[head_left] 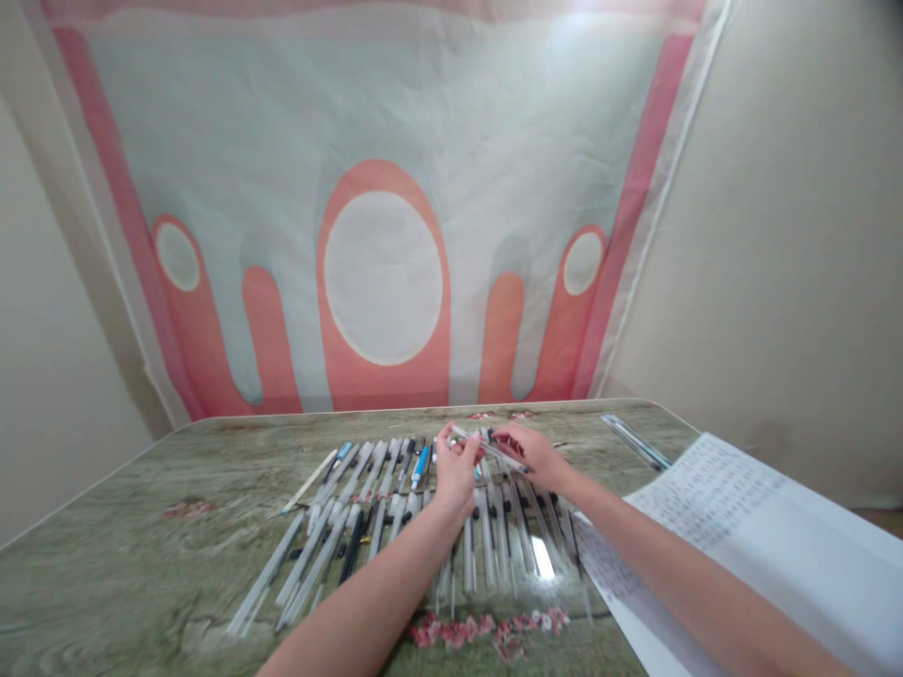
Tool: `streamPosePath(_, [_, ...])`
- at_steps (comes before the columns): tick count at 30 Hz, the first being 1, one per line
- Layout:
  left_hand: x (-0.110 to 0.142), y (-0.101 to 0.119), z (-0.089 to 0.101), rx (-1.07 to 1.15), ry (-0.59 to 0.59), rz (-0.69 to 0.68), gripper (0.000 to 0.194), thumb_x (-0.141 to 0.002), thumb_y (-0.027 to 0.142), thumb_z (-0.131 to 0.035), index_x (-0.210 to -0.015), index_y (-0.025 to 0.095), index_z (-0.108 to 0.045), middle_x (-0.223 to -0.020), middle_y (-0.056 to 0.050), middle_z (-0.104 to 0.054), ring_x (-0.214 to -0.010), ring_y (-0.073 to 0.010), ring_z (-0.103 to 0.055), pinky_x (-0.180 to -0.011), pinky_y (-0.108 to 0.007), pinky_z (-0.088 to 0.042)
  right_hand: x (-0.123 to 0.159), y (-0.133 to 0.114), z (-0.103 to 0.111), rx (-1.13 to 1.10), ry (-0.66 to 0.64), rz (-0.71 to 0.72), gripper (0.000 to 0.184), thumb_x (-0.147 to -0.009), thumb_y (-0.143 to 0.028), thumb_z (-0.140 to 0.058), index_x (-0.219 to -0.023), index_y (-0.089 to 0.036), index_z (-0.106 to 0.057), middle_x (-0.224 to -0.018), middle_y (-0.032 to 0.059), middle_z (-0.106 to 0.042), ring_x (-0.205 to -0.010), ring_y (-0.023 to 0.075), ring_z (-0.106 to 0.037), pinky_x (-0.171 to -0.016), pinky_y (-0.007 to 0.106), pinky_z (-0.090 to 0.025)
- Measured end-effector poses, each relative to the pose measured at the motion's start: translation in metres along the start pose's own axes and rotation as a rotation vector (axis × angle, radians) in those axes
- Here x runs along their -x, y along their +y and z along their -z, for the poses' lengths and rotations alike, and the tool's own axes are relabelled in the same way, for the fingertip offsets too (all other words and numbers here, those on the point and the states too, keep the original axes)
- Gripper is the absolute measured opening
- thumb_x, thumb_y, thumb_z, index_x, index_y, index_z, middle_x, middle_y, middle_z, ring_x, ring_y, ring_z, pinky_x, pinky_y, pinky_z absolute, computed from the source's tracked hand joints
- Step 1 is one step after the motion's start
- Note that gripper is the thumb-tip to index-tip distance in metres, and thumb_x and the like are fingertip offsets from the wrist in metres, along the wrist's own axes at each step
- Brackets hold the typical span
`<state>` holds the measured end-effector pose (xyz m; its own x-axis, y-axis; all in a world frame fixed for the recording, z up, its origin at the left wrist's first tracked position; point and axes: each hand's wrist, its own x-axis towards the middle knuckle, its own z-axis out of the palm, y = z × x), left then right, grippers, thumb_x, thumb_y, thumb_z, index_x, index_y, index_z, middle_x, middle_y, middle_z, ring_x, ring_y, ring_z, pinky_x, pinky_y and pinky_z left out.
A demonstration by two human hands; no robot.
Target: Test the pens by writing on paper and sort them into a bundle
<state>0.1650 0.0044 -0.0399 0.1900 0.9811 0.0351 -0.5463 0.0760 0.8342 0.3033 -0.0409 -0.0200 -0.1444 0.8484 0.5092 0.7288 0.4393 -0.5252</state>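
Note:
A clear-barrelled pen (500,455) slants between my two hands above the pens on the table. The fingers of my left hand (457,470) are closed around its upper left part. At its dark lower right end, the fingers of my right hand (534,455) pinch it. Beneath and around them lie two rows of pens, mostly clear or white, with an upper row (365,467) and a lower row (486,545). A bright blue pen (419,466) lies just left of my left hand, and a black pen (351,547) is in the lower row. My hands and forearms hide some of the pens.
Handwritten white sheets (705,494) spread over the right side of the table (105,536), partly under my right forearm. Past them lies a small bundle of long slim items (633,440). A patterned cloth (385,103) hangs behind the table's far edge.

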Motion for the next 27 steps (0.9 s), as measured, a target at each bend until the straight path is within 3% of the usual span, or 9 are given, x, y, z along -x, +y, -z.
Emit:
streamPosePath(3, [0.002,-0.001,0.0,-0.041,-0.031,-0.001,0.062,-0.065,0.026,-0.067,-0.116,0.021,-0.032,-0.07,0.002,-0.056,-0.064,-0.0092,-0.057,-0.066,-0.024,-0.044,-0.004,0.004,0.01,-0.202,-0.121,-0.2,0.034,-0.08,-0.044,-0.045,-0.079,-0.013,-0.059,-0.064,0.0013,-0.055,-0.054,0.0096,-0.046,-0.05,0.021,-0.037])
streamPosePath(6, [0.007,-0.001,-0.003,-0.085,-0.074,-0.022,0.063,-0.066,0.026,-0.066,-0.118,0.021,-0.031,-0.07,0.001,-0.056,-0.065,-0.01,-0.057,-0.065,-0.024,-0.044,-0.005,0.004,0.02,-0.371,-0.304,-0.336,0.035,-0.07,-0.047,-0.057,-0.075,-0.012,-0.059,-0.055,-0.0032,-0.049,-0.045,0.0061,-0.039,-0.042,0.018,-0.032])
streamPosePath(9, [0.012,0.0,-0.007,-0.123,-0.119,-0.045,0.062,-0.067,0.026,-0.065,-0.119,0.021,-0.031,-0.07,0.002,-0.055,-0.064,-0.0096,-0.056,-0.064,-0.023,-0.044,-0.003,0.001,0.03,-0.418,-0.399,-0.38,0.034,-0.064,-0.043,-0.063,-0.076,-0.012,-0.06,-0.055,-0.0042,-0.05,-0.044,0.0053,-0.038,-0.04,0.017,-0.032])
streamPosePath(14, [0.017,0.0,-0.009,-0.145,-0.194,-0.015,0.07,-0.069,0.029,-0.065,-0.126,0.022,-0.024,-0.076,-0.001,-0.059,-0.067,-0.0108,-0.057,-0.069,-0.027,-0.045,-0.002,-0.002,0.043,-0.369,-0.5,-0.412,0.029,-0.064,-0.039,-0.061,-0.073,-0.012,-0.062,-0.051,-0.004,-0.05,-0.043,0.006,-0.041,-0.04,0.017,-0.031])
streamPosePath(17, [0.019,-0.003,-0.008,-0.156,-0.179,0.033,0.073,-0.069,0.031,-0.064,-0.127,0.021,-0.02,-0.09,-0.007,-0.06,-0.077,-0.013,-0.059,-0.074,-0.029,-0.044,-0.003,0.009,0.053,-0.186,-0.407,-0.446,0.024,-0.067,-0.034,-0.056,-0.072,-0.012,-0.063,-0.05,-0.0028,-0.052,-0.043,0.0073,-0.044,-0.041,0.018,-0.032])
streamPosePath(20, [0.019,-0.005,-0.008,-0.207,-0.128,0.064,0.064,-0.069,0.03,-0.065,-0.12,0.017,-0.029,-0.097,-0.011,-0.057,-0.081,-0.0136,-0.058,-0.072,-0.026,-0.043,0.0,0.032,0.068,0.217,-0.215,-0.54,0.016,-0.065,-0.027,-0.056,-0.067,-0.013,-0.064,-0.055,0.0016,-0.059,-0.05,0.0108,-0.052,-0.045,0.019,-0.034])
streamPosePath(23, [0.019,-0.004,-0.009,-0.256,-0.103,0.087,0.052,-0.069,0.027,-0.064,-0.111,0.015,-0.036,-0.097,-0.011,-0.056,-0.078,-0.0127,-0.057,-0.067,-0.024,-0.043,0.012,0.056,0.088,0.607,-0.152,-0.734,0.01,-0.063,-0.021,-0.06,-0.059,-0.013,-0.064,-0.064,0.0085,-0.065,-0.063,0.0169,-0.059,-0.053,0.022,-0.037])
streamPosePath(25, [0.019,-0.003,-0.01,-0.268,-0.104,0.095,0.047,-0.069,0.026,-0.063,-0.107,0.015,-0.039,-0.096,-0.011,-0.056,-0.074,-0.0117,-0.057,-0.064,-0.023,-0.043,0.024,0.067,0.1,0.668,-0.13,-0.815,0.011,-0.064,-0.021,-0.063,-0.06,-0.011,-0.064,-0.068,0.0152,-0.065,-0.068,0.0214,-0.061,-0.054,0.025,-0.039])
streamPosePath(27, [0.02,-0.002,-0.011,-0.27,-0.108,0.101,0.044,-0.068,0.024,-0.063,-0.105,0.015,-0.041,-0.095,-0.01,-0.056,-0.072,-0.011,-0.056,-0.063,-0.022,-0.043,0.038,0.073,0.108,0.717,0.004,-0.839,0.016,-0.071,-0.025,-0.062,-0.068,-0.01,-0.065,-0.078,0.0171,-0.064,-0.077,0.0218,-0.061,-0.061,0.026,-0.042])
